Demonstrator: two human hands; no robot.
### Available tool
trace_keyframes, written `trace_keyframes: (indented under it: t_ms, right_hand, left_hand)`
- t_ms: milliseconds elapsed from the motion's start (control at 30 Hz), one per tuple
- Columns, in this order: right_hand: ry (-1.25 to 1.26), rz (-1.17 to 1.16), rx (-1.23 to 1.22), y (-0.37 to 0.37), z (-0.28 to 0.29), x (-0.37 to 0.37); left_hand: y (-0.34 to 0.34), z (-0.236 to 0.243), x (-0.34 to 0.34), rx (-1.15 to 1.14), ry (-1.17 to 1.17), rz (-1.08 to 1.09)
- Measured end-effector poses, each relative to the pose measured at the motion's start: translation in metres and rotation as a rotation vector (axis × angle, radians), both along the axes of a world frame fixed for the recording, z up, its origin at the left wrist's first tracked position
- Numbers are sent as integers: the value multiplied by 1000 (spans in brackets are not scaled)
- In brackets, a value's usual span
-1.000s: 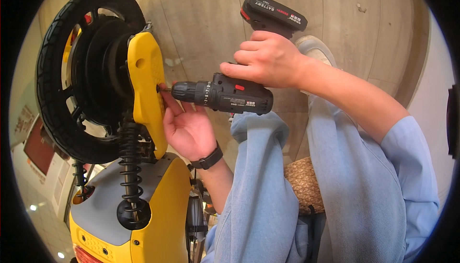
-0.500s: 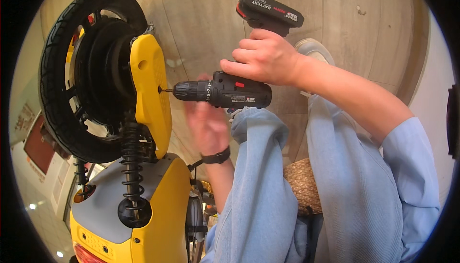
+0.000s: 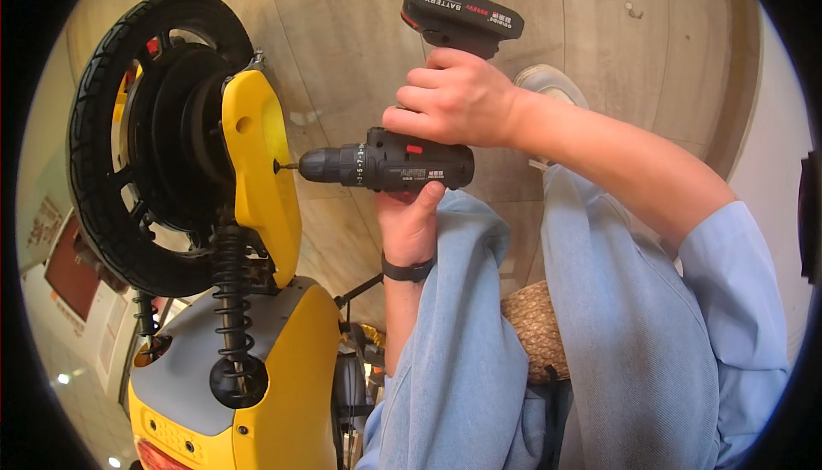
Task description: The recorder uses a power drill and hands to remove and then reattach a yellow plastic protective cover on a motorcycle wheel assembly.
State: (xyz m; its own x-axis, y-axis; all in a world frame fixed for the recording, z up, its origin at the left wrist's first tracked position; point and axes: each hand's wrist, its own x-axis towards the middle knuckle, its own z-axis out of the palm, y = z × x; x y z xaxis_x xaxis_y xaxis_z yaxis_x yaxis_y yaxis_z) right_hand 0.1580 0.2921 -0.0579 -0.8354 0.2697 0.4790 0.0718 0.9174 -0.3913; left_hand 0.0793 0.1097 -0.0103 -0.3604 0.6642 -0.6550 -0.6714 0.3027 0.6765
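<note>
A black cordless drill (image 3: 411, 164) lies level, its chuck pointing left and its battery at the far end. My right hand (image 3: 458, 98) is wrapped round the handle. From beneath, my left hand (image 3: 407, 229) supports the drill body, with the thumb against its side and the other fingers mostly hidden. The bit (image 3: 288, 166) reaches a dark screw hole in a yellow plastic cover (image 3: 264, 140); whether a screw sits there I cannot make out. Beside the cover is a black-tyred wheel (image 3: 96, 132) of a yellow and grey scooter (image 3: 300, 359).
A coiled shock absorber (image 3: 231, 290) runs between the wheel side and the scooter body. My knees in light blue jeans (image 3: 467, 299) are close to the drill. A woven seat (image 3: 535, 324) shows between my legs, above a wood-look floor (image 3: 342, 42).
My left hand has moved from a blur beside the chuck to the underside of the drill body and taken hold there. The drill bit stays at the cover.
</note>
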Motion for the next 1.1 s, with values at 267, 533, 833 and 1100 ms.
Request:
trace_keyframes:
  t_ms: [267, 533, 833, 1100]
  right_hand:
    - [-7, 16, 42, 5, 1, -3]
    - [17, -39, 136, 5, 3, -3]
    - [-4, -27, 177, 7, 8, -3]
    - [-15, 3, 187, 14, 7, -5]
  left_hand:
    - [0, -6, -1, 33, 8, 15]
    - [1, -14, -1, 32, -25, 91]
    - [7, -13, 2, 49, 71, 54]
    - [8, -14, -1, 38, 36, 77]
